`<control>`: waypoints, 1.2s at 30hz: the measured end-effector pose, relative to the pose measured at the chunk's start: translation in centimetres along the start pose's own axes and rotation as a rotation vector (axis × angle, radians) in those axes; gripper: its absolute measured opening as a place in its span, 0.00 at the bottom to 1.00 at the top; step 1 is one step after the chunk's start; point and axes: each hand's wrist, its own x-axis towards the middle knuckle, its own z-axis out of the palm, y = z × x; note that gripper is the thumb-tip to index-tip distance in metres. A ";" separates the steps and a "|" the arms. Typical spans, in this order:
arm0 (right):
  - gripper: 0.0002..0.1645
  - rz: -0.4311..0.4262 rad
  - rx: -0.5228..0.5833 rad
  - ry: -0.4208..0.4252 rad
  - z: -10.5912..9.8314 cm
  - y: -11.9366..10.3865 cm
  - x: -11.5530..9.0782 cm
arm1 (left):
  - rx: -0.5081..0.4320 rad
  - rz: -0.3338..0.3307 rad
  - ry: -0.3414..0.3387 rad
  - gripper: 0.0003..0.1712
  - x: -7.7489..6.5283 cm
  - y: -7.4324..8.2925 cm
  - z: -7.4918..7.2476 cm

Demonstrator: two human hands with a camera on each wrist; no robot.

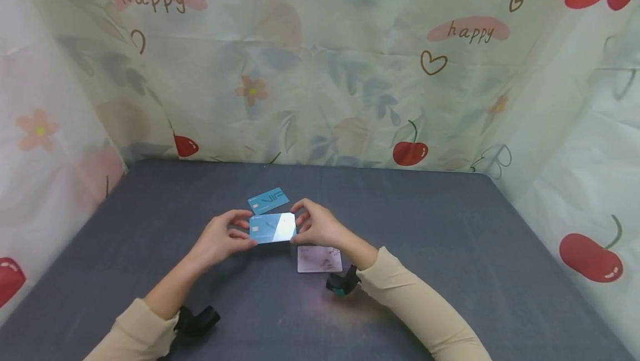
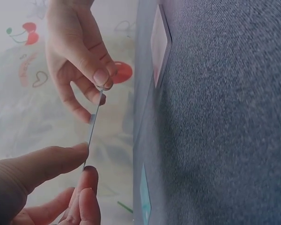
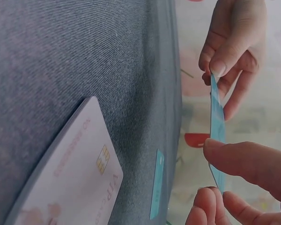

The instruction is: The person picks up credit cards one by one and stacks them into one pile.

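Note:
Both hands hold one blue card point(image 1: 272, 228) with a chip, raised above the dark table. My left hand point(image 1: 220, 237) pinches its left end between thumb and fingers; my right hand point(image 1: 320, 226) pinches the right end. Both wrist views show the blue card point(image 3: 217, 122) nearly edge-on. Behind it on the table lies a second blue card point(image 1: 268, 200) marked with large dark letters. A small stack of pink cards point(image 1: 319, 259) lies below the right hand, its top card point(image 3: 79, 168) printed with a gold chip and VIP lettering.
The dark cloth-covered table point(image 1: 425, 239) spreads out around the cards. A curtain point(image 1: 320, 94) with cherries, hearts and "happy" lettering hangs behind and along both sides. Black wrist devices point(image 1: 197, 321) sit under the cuffs of beige sleeves.

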 end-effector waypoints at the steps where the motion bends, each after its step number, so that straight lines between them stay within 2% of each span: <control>1: 0.34 0.002 0.000 -0.001 -0.1 0.0 -0.1 | 0.000 0.003 -0.002 0.35 0.0 0.0 0.1; 19: 0.33 -0.003 0.005 0.006 -1.0 0.9 -1.1 | 0.006 -0.019 0.028 0.35 0.5 0.6 1.5; 36: 0.33 0.008 0.017 0.020 -1.8 2.1 -2.4 | 0.039 0.005 0.032 0.33 0.9 0.9 3.1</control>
